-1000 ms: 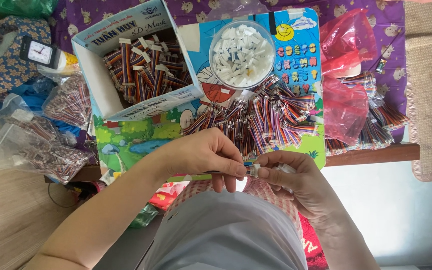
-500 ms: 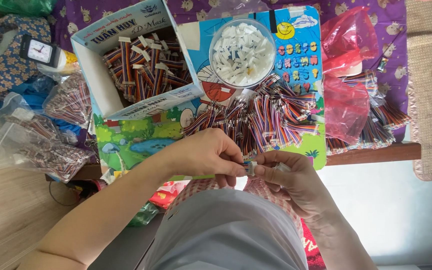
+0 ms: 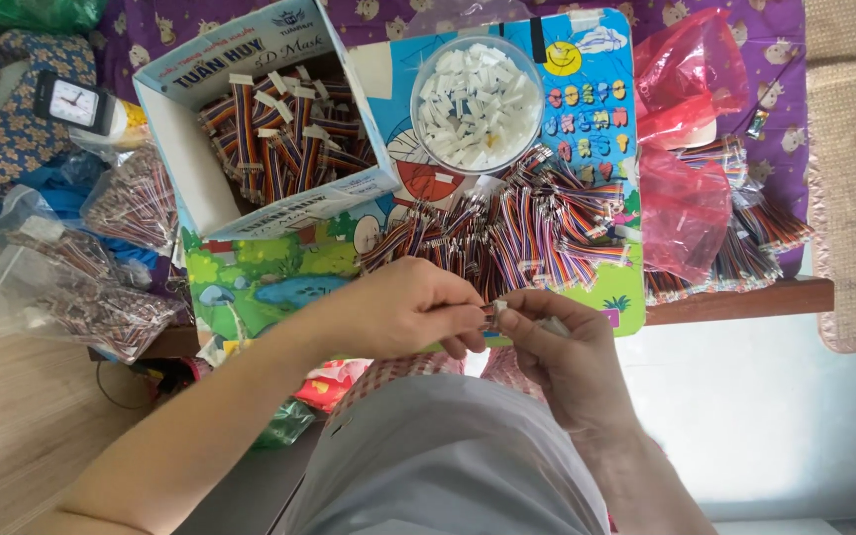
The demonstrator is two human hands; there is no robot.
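Head view — both hands meet just below the heap of striped wire bundles: left hand and right hand pinch one small white connector between nearly closed fingertips; a bowl of white pieces sits above that heap.

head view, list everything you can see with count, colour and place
box: one, white and blue, upper left, holds striped wire bundles
bowl: one, clear, top centre, full of small white pieces
wire pile: many, multicoloured, centre of board
board: one, cartoon print, under box and bowl
red bags: two, right of bowl
clear bags: several, left, wires inside
clock: one, black, white face, upper left
left hand: pinching a small connector
right hand: pinching it too
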